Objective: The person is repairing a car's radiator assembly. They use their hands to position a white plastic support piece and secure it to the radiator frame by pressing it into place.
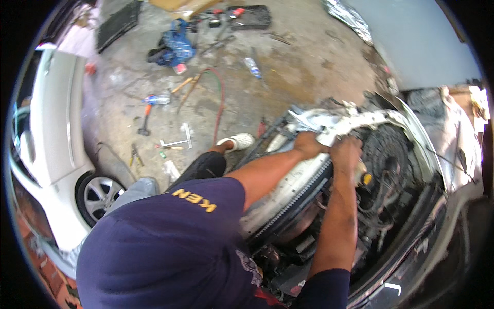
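My right hand [347, 150] is curled down at the far end of the white car body rail [288, 175]. What its fingers grip is hidden. Close beside it, my left hand [310, 144] bends over the same rail, its thumb reaching toward the right hand; whatever lies inside its closed fingers does not show. Just beyond both hands runs the white, stripped inner fender edge [368, 119]. To the right of my right hand lies a dark, cluttered engine bay with a yellow cap [366, 178] and a black ribbed wheel-well part [387, 149].
A white car [56, 144] with a silver wheel [100, 196] stands at left. On the concrete floor lie an orange-handled hammer [146, 119], a plastic bottle [157, 99], a T-shaped wrench [186, 136], pliers [136, 155], a red hose [222, 98] and a blue cloth bundle [177, 44].
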A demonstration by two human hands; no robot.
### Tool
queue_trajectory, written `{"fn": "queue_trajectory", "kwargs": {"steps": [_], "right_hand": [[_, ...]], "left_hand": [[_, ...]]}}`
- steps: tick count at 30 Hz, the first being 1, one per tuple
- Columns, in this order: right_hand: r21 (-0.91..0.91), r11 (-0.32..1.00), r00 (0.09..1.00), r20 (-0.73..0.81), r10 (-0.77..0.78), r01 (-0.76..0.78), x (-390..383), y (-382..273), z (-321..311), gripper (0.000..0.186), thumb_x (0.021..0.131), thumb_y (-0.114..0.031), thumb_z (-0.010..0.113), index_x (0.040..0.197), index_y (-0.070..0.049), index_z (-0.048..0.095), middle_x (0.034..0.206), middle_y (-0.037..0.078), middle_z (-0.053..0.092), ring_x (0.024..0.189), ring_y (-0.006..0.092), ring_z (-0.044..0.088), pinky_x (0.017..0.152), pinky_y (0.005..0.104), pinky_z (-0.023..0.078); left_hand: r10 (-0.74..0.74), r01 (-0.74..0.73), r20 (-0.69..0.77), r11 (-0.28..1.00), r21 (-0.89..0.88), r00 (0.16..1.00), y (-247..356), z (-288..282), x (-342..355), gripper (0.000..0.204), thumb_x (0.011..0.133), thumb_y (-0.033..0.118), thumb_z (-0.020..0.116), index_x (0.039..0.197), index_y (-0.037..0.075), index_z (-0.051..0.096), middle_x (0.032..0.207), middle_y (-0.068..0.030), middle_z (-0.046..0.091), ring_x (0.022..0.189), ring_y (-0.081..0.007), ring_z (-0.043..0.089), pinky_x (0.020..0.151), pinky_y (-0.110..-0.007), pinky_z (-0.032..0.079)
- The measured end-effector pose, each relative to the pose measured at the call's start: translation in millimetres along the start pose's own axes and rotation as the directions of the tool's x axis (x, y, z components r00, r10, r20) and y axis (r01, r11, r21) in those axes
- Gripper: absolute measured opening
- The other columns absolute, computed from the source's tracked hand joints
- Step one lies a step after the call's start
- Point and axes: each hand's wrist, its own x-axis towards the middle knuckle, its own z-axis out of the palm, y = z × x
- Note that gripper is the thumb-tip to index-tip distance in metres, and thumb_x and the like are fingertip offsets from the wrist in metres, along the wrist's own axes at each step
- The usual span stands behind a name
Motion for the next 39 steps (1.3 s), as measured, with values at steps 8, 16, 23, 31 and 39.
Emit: {"fn": "queue_trajectory", "kwargs": {"steps": [8, 16, 23, 31, 39], "right_hand": [[0.317, 0.944, 0.996, 0.05, 0.075, -0.087, -2.4, 17.7, -53.1, 0.031, 0.093, -0.022, 0.072, 0.115, -0.001, 0.066, 0.116, 0.022, 0.068, 0.112, 0.0461, 0.06, 0.102, 0.0541, 0.05], [0.252, 0.966, 0.932, 0.334, -0.141, 0.056, 15.5, 34.8, -68.2, 0.029, 0.102, -0.026, 0.061, 0.119, -0.003, 0.068, 0.125, 0.023, 0.07, 0.124, 0.0462, 0.059, 0.106, 0.0568, 0.046], [-0.032, 0.923, 0.779, 0.548, -0.306, 0.384, 51.3, 18.2, -85.1, 0.023, 0.098, -0.02, 0.062, 0.114, -0.014, 0.077, 0.115, 0.013, 0.077, 0.119, 0.0322, 0.069, 0.105, 0.06, 0.045], [-0.17, 0.8, 0.692, 0.624, -0.364, 0.575, 71.5, 3.0, -69.8, 0.024, 0.098, -0.02, 0.058, 0.111, -0.018, 0.079, 0.112, 0.007, 0.079, 0.117, 0.0264, 0.071, 0.107, 0.0567, 0.043], [-0.29, 0.638, 0.666, 0.566, -0.486, 0.713, 63.0, -22.7, -76.6, 0.018, 0.09, -0.022, 0.067, 0.09, -0.015, 0.083, 0.101, 0.004, 0.077, 0.109, 0.0222, 0.069, 0.102, 0.046, 0.047]], "left_hand": [[-0.007, 0.006, 0.028, 1.0, 0.022, 1.0, 5.7, -13.1, -4.6, 0.095, 0.06, 0.073, 0.092, 0.11, -0.007, 0.078, 0.109, -0.0271, 0.078, 0.102, -0.0382, 0.076, 0.093, -0.043, 0.058], [-0.029, 0.029, 0.091, 1.0, 0.002, 0.995, 10.8, -16.5, -7.4, 0.096, 0.062, 0.073, 0.091, 0.112, -0.008, 0.077, 0.114, -0.026, 0.077, 0.106, -0.0365, 0.075, 0.094, -0.042, 0.057], [-0.014, 0.011, 0.089, 0.999, 0.031, 0.996, 13.2, -18.0, -10.1, 0.096, 0.062, 0.076, 0.09, 0.107, -0.008, 0.077, 0.11, -0.0271, 0.077, 0.103, -0.0376, 0.075, 0.095, -0.044, 0.057], [-0.007, 0.006, 0.105, 1.0, 0.009, 0.994, 9.4, -17.1, -6.8, 0.092, 0.063, 0.075, 0.089, 0.101, -0.009, 0.077, 0.106, -0.0275, 0.077, 0.103, -0.0374, 0.076, 0.091, -0.044, 0.058], [-0.015, 0.022, 0.157, 0.999, -0.039, 0.988, 8.8, -21.2, -5.5, 0.089, 0.064, 0.071, 0.089, 0.103, -0.008, 0.078, 0.11, -0.0258, 0.077, 0.107, -0.036, 0.075, 0.093, -0.043, 0.058]]}}
